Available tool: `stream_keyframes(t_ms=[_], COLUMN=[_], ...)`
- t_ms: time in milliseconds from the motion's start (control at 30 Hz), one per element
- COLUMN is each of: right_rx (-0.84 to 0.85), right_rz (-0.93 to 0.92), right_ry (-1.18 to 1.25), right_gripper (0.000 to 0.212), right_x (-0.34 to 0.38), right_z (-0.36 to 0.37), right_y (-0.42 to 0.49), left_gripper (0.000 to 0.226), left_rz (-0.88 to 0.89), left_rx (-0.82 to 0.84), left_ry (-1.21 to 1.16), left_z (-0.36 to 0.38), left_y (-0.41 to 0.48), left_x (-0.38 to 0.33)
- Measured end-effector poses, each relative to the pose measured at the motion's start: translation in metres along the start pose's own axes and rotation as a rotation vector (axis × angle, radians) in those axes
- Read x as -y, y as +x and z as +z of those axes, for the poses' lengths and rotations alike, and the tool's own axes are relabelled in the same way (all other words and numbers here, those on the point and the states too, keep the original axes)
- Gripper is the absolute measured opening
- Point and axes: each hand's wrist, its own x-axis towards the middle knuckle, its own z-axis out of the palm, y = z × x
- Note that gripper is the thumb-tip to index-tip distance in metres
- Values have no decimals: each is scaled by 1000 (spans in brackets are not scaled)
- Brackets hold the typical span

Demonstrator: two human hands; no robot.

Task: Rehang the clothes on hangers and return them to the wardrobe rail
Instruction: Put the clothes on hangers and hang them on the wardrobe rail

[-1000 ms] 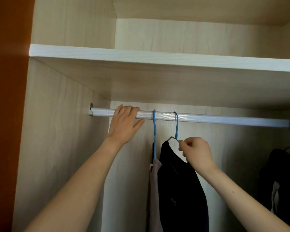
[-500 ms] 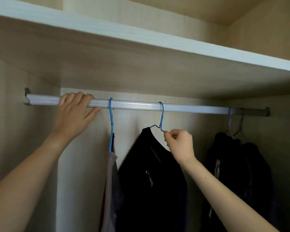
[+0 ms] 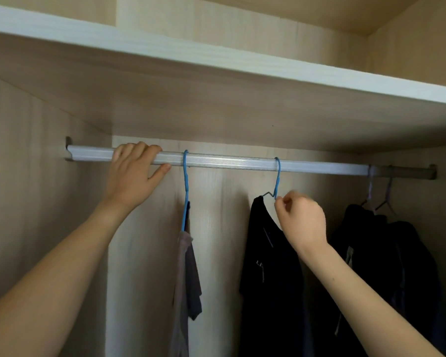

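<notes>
Blue hanger (image 3: 277,176) carrying black shirt (image 3: 268,266): right hand (image 3: 303,220) pinches its neck; left hand (image 3: 131,176) grips rail (image 3: 229,162); grey garment (image 3: 186,274) between hands, dark clothes (image 3: 386,253) far right.

The wardrobe rail (image 3: 229,163) is running left to right under the shelf (image 3: 216,60). The left hand (image 3: 134,173) is gripping it near its left end, just left of the first hanger (image 3: 185,191), which is carrying a garment (image 3: 186,266). Further right, the second hanger (image 3: 277,176) is holding a shirt (image 3: 268,279), with the right hand (image 3: 301,217) pinching its neck. Hung clothes (image 3: 386,253) are crowding the rail's right end.
</notes>
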Motion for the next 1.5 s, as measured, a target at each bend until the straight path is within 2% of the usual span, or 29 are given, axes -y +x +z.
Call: stream_keyframes(t_ms=[67, 100, 133, 267, 333, 400, 467, 533, 1033, 1133, 1200, 1267, 1333, 1433, 1500], right_rx=[-156, -176, -127, 383, 499, 520, 496, 479, 351, 374, 376, 319, 155, -44, 1], right_rz=[-153, -193, -212, -76, -72, -66, -27, 23, 184, 151, 102, 123, 145, 142, 189], right_ry=[-54, -16, 54, 282, 303, 311, 371, 416, 202, 192, 213, 294, 312, 74, -149], right_gripper=[25, 24, 24, 43, 43, 34, 28, 31, 34, 34, 41, 45, 41, 25, 25], right_x=[26, 43, 63, 136, 159, 171, 173, 167, 75, 69, 62, 44, 14, -47, -87], right_z=[-9, -12, -13, 11, 27, 38, 44, 46, 20, 13, 1, -17, -40, -67, -76], right_y=[-2, -5, -8, -23, -30, -32, -30, -28, -6, -5, -4, 1, 11, 29, 35], left_gripper=[41, 41, 41, 41, 41, 41, 40, 39, 47, 49, 51, 53, 56, 62, 65], left_rz=[-6, -8, -10, -8, -10, -13, -11, -5, 3, 2, -5, -30, -56, -66, -69], left_rx=[1, 1, 3, 8, 12, 18, 22, 21, -12, -36, -58, -45, -7, 60, 75], left_ry=[-8, -14, -20, -46, -53, -58, -60, -62, -78, -62, -69, -95, -147, -173, -190], left_z=[-1, -1, -2, -4, -5, -6, -6, -5, 1, 0, 1, 5, 14, 30, 38], left_y=[0, 0, 0, 0, 0, 0, 0, 0, 0, 0, 0, 1, 2, 3, 4], left_x=[0, -1, -1, -2, -2, -1, -1, 0, 3, 3, 2, 5, 9, 22, 27])
